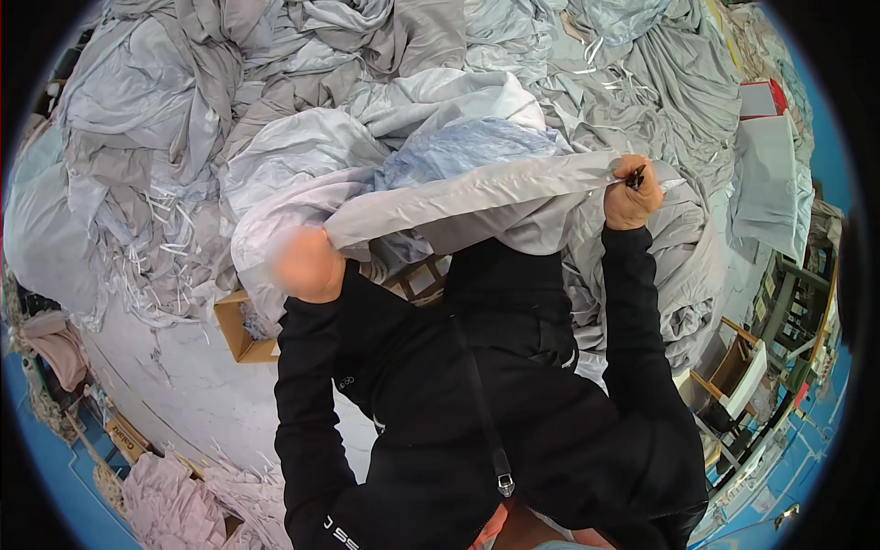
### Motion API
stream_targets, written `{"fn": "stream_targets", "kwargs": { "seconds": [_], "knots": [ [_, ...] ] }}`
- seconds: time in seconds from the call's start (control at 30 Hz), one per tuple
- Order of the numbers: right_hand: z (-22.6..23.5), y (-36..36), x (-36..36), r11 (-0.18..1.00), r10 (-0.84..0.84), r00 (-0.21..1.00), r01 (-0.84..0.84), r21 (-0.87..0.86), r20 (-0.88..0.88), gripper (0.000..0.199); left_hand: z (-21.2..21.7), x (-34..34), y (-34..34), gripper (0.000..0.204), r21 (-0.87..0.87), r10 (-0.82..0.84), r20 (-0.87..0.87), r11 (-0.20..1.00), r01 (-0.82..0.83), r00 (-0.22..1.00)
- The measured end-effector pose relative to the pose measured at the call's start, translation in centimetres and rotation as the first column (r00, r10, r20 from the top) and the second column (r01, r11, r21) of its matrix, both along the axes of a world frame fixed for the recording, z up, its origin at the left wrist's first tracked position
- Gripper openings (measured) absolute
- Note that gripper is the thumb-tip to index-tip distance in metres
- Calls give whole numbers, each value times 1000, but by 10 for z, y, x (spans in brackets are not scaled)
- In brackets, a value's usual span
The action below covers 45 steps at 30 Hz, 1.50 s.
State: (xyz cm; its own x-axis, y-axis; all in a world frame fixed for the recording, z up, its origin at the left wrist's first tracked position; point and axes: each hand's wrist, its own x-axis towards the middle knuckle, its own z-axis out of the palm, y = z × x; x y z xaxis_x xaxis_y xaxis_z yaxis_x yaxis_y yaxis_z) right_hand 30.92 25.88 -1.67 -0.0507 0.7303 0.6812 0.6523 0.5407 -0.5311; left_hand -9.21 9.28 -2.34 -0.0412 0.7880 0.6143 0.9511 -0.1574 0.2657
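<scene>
A grey fabric sheet (477,194) is stretched between my two hands, its edge forming a long smooth band that rises toward the right. My left hand (310,266), partly blurred, is closed on the band's left end. At the other end, my right hand (634,194) grips the fabric in a fist. A small dark tool (635,177), possibly thread snips, sticks out of that fist; most of it is hidden. Below the band, the cloth falls over my lap, with pale blue fabric (477,147) bunched behind it.
Big heaps of grey and pale blue cloth (403,41) fill the far side, with white ties (170,225) hanging at the left. An open cardboard box (240,330) stands left of my legs. A wooden-framed stand (733,367) is at the right. More pinkish cloth (174,504) lies lower left.
</scene>
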Motion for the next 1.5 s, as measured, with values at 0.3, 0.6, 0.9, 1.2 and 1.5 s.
{"fn": "stream_targets", "kwargs": {
  "seconds": [0.3,0.6,0.9,1.2,1.5],
  "knots": [
    [-26,-6,12,994,-13,999,9,-105,-37,24,-2,5,-2,21,12,30,29,999,-30,999],
    [-14,-5,-3,988,-79,984,57,-142,-158,27,0,1,1,22,13,18,76,1000,-19,997],
    [20,-16,-19,999,-41,999,41,21,-5,28,-8,-53,4,10,-203,475,241,878,-434,847],
    [58,-56,-91,948,273,957,-285,-141,-99,31,80,118,57,57,-171,-384,392,863,476,836],
    [54,-78,-98,808,399,900,-435,-397,-174,23,70,69,20,16,-176,-9,878,924,340,478]
  ]
}}
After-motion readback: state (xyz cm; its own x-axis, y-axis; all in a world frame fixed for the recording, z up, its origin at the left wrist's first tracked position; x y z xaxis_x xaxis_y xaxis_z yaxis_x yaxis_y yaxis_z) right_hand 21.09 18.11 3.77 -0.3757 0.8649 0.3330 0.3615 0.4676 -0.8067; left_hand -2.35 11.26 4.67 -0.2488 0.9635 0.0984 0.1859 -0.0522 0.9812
